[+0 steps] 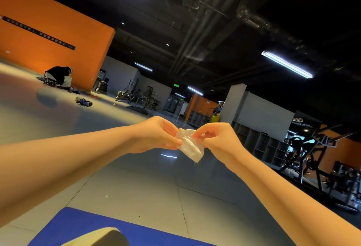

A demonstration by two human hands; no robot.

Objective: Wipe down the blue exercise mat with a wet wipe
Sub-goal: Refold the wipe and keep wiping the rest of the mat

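A crumpled white wet wipe hangs in the air between both hands, well above the floor. My left hand pinches its left edge with fingers curled. My right hand pinches its upper right edge. The blue exercise mat lies on the floor at the bottom of the view, below my arms, with only its far end showing. A pale rounded shape sits on the mat at the bottom edge; what it is I cannot tell.
Grey tiled floor stretches ahead. A person in dark clothes crouches by the orange wall at far left, with rolled items near them. Gym machines and shelving stand at right.
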